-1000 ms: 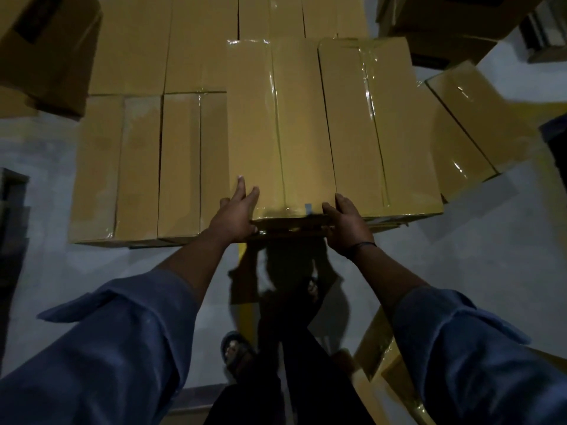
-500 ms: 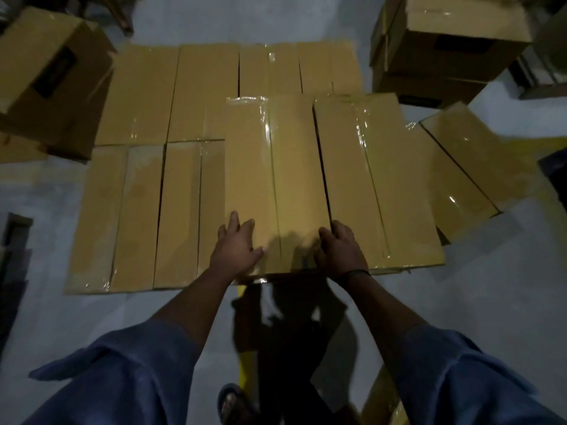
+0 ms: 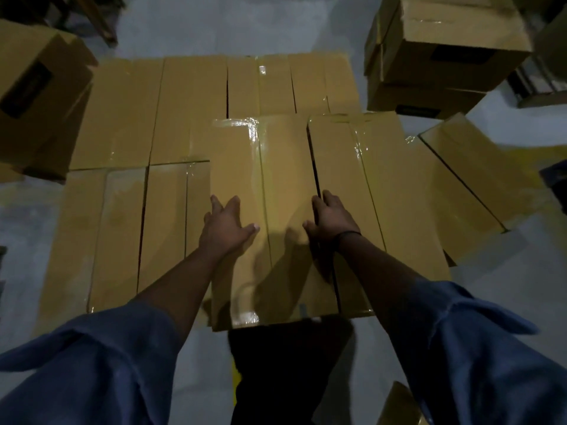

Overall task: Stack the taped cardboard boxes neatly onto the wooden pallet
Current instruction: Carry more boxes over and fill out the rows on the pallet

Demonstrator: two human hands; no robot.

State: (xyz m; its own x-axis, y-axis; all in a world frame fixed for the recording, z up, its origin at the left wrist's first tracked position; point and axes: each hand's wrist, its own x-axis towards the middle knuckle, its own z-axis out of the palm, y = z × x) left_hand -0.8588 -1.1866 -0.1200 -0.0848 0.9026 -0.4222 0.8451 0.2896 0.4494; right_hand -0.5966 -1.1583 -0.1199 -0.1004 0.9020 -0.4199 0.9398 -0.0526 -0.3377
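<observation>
Several taped cardboard boxes lie flat in rows, and they hide the pallet beneath them. On the upper layer a middle box (image 3: 267, 167) lies lengthwise towards me. My left hand (image 3: 228, 227) presses flat on its top near the left side, fingers spread. My right hand (image 3: 333, 219) rests on the same top at its right edge, thumb on the lid and fingertips at the dark gap to the neighbouring upper box (image 3: 383, 194). Lower-layer boxes show at the left (image 3: 122, 228) and at the back (image 3: 190, 108).
A taped box (image 3: 460, 185) lies askew, lower down at the right. Big brown cartons stand at the back right (image 3: 445, 50) and far left (image 3: 33, 93). Grey floor (image 3: 506, 256) surrounds the stack. Another carton corner (image 3: 399, 406) pokes in near my right sleeve.
Both hands left the box's near edge and slid forward onto its top. The view has tilted down and come closer, so the box looks larger.
</observation>
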